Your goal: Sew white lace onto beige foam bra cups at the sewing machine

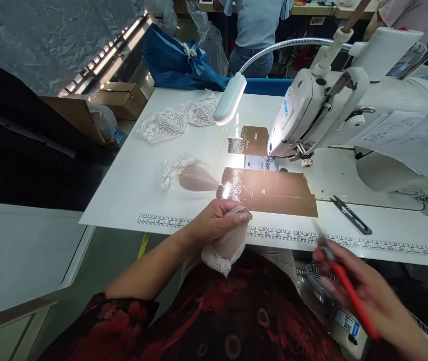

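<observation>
My left hand (223, 220) is closed on a beige fabric cup with white lace trim (232, 243), pinching its pointed tip near the table's front edge. The lace end hangs down over my lap. My right hand (357, 283) grips a red-handled tool with a thin metal tip (351, 293); motion blurs it, so its exact kind is unclear. A second beige cup with lace (198, 178) lies on the white table, its point at the brown tape (270, 190). Farther back are white lace pieces (165, 125). Black thread snips (351, 215) rest on the table at right.
A white sewing machine (323, 110) stands at the right, its needle area lit. A lamp (231, 98) on a bendable neck hangs over the table. A printed ruler (292, 235) runs along the front edge. Behind are a blue bag (178, 57) and a seated person (258, 25).
</observation>
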`<state>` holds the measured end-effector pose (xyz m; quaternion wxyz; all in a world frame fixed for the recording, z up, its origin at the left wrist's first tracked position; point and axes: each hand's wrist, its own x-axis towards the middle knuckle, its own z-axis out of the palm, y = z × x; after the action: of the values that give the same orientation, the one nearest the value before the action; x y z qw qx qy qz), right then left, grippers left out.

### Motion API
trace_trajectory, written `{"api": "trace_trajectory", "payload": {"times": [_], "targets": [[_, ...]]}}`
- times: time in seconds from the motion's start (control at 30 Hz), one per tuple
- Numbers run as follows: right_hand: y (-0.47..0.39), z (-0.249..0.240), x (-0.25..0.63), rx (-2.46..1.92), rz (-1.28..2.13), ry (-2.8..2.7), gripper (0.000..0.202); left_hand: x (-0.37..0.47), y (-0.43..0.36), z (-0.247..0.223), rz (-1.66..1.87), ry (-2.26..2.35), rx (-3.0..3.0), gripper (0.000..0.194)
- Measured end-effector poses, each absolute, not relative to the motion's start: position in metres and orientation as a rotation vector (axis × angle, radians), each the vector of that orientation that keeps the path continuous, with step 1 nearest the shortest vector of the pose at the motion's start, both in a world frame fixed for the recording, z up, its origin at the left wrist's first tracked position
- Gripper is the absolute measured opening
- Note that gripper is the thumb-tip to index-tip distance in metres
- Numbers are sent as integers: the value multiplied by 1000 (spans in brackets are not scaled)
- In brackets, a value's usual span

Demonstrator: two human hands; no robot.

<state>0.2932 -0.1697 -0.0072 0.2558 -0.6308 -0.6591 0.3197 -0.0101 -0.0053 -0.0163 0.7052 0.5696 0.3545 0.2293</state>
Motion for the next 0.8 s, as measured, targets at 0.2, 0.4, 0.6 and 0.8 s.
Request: {"api": "trace_trajectory", "payload": {"times": [0.2, 0.4, 0.6, 0.8], "targets": [[-97, 10, 219, -1667, 1068, -1983, 46, -12, -16, -14, 513, 732, 1211, 28], [-84, 11, 207, -1604, 1126, -2070, 44, -19, -15, -17, 612, 789, 1172, 39], [-82, 7, 206, -1584, 1114, -2072, 43, -18, -11, -18, 600, 726, 1143, 33], [-82, 3, 208, -1569, 1099, -2076, 39, -16, -11, -19, 574, 749, 1138, 35]]}}
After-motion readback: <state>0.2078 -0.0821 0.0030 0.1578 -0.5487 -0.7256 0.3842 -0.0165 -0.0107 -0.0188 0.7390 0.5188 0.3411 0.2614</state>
